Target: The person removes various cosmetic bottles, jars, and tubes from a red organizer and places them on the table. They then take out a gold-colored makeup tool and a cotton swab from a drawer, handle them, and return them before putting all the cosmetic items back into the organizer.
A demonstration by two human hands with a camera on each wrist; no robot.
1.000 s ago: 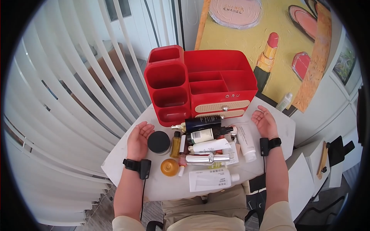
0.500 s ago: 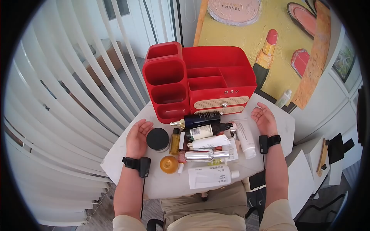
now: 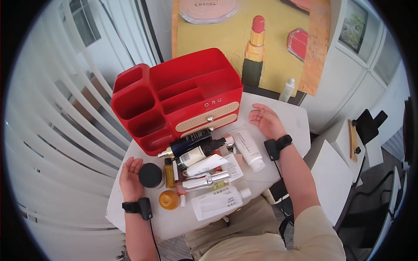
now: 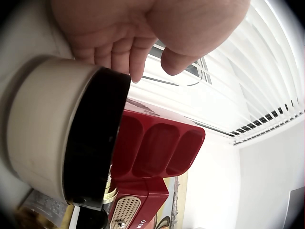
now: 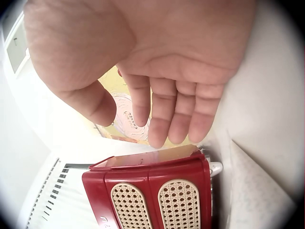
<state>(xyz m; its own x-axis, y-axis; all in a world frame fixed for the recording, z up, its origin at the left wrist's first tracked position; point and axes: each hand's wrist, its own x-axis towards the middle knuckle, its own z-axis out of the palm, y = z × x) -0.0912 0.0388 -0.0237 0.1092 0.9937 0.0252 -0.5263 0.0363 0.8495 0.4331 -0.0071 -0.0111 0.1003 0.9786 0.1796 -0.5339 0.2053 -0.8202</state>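
In the head view my left hand [image 3: 132,180] rests on the table's left side, palm up with fingers loosely bent, right beside a jar with a black lid [image 3: 151,175]. My right hand [image 3: 269,122] lies on the right side, palm turned inward and holding nothing, near a white tube [image 3: 249,150]. Between the hands is a heap of cosmetics: a dark blue pump bottle [image 3: 190,142], a silver tube [image 3: 205,179], a small amber bottle [image 3: 169,173], a round orange jar [image 3: 169,199]. Closest to the body lies a large white tube [image 3: 220,202].
Behind the heap stands a red organizer [image 3: 223,104] with open compartments and two woven-front drawers. A small bottle [image 3: 286,90] stands at the table's back right edge, before a lipstick painting [image 3: 217,37]. Vertical blinds [image 3: 56,130] hang on the left.
The head view has turned and tilted, so the table, organizer and cosmetics appear further left. Both hands keep their places beside the heap; nothing has been picked up.
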